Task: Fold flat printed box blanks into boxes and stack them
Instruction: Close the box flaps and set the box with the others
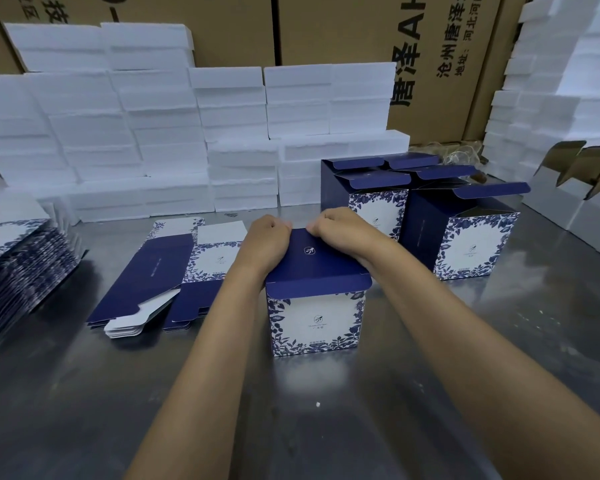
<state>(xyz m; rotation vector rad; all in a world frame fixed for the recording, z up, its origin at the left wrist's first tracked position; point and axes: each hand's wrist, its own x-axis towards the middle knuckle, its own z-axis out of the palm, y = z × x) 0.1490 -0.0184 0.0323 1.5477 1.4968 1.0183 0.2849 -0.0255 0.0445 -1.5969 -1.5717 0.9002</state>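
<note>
A blue-and-white floral box (316, 320) stands upright on the metal table (430, 393) in the middle, its navy lid flap lying over the top. My left hand (267, 242) and my right hand (340, 225) both curl over the far edge of that lid, fingers tucked behind it. Left of the box lies a small pile of flat printed blanks (160, 275). A bigger pile of blanks (18, 271) sits at the far left. Several folded boxes (458, 237) with open lids stand at the back right.
White foam blocks (174, 140) are stacked in a wall along the back, and more rise at the right (551, 98). Brown shipping cartons (343, 32) stand behind them. Grey open cartons (582, 199) sit at the right edge.
</note>
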